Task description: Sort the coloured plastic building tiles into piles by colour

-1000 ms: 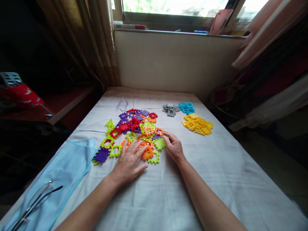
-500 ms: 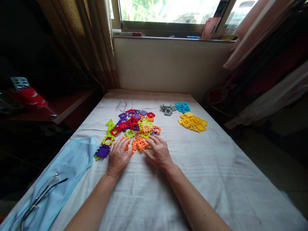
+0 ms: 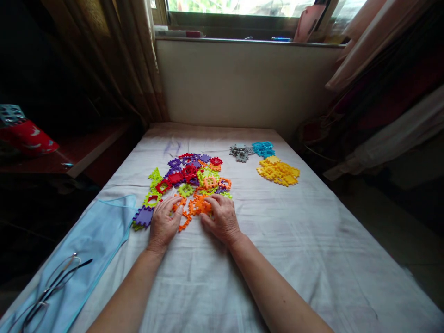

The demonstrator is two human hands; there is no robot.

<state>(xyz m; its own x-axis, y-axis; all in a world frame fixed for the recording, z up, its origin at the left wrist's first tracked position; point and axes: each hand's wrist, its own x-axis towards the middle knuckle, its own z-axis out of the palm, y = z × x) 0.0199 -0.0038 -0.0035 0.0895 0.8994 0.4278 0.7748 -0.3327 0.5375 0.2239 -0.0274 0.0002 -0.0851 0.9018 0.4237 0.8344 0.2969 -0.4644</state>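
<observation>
Sheet-covered surface (image 3: pixel 305 249), head view: orange frame (image 3: pixel 186 224) now sits nearer, at the mixed pile's (image 3: pixel 189 173) near edge, beside left hand (image 3: pixel 165 224). Right hand (image 3: pixel 222 217) covers orange pieces (image 3: pixel 200 204). Both grips bent; any pinch hidden. Work seemingly narrows to orange.

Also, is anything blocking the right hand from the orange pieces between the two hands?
Nothing visible: the right hand has its fingertips at the right side of the orange pieces. What lies under its fingers and palm can't be seen.
</observation>
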